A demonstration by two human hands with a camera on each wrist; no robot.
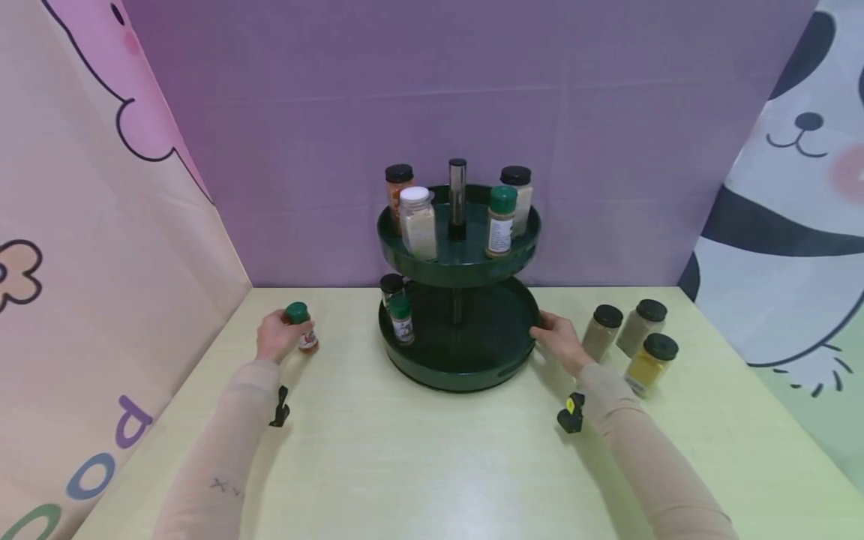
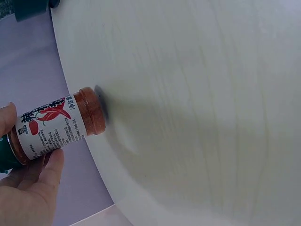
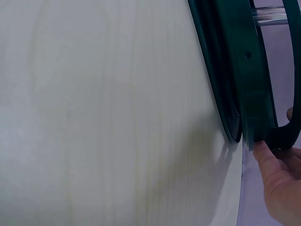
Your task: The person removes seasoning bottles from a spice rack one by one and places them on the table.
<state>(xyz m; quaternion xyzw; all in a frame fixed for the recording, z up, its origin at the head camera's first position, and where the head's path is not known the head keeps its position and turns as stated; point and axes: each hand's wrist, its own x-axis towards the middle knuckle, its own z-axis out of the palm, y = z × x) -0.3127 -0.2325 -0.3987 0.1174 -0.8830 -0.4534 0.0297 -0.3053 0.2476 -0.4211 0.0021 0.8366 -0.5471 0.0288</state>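
Observation:
On the left, my left hand grips a chili powder jar with a green cap. The left wrist view shows the jar's label with red peppers; thumb and fingers hold it near the cap, its base close over the table. My right hand pinches the right rim of the lower tier of a dark green two-tier turntable. In the right wrist view the fingers lie against the tier's outer wall. A small green-capped jar and a black-capped jar stand at the lower tier's left side.
Above, the upper tier carries a white-capped jar, a green-capped jar and two black-capped jars around a metal post. Right of my right hand stand a yellow spice jar and two greyish jars. A purple backdrop rises behind.

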